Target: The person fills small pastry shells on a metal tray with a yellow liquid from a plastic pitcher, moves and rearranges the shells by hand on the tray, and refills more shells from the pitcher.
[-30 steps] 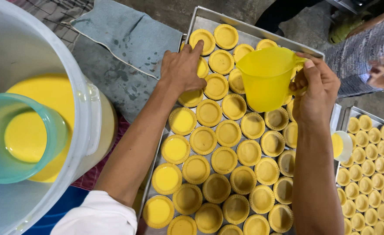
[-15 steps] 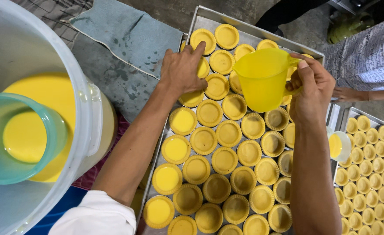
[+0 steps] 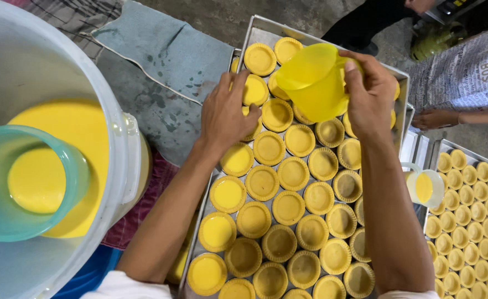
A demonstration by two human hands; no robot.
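Head view: right hand grips tilted yellow jug; left hand lies seemingly unclenched on tart shells.

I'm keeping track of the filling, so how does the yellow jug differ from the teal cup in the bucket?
The yellow jug is held tilted over the tray of tart shells by the right hand; the teal cup sits upright in the white bucket, with no hand on it. The cup visibly holds yellow liquid; the jug's contents are hidden. Both are plastic vessels.
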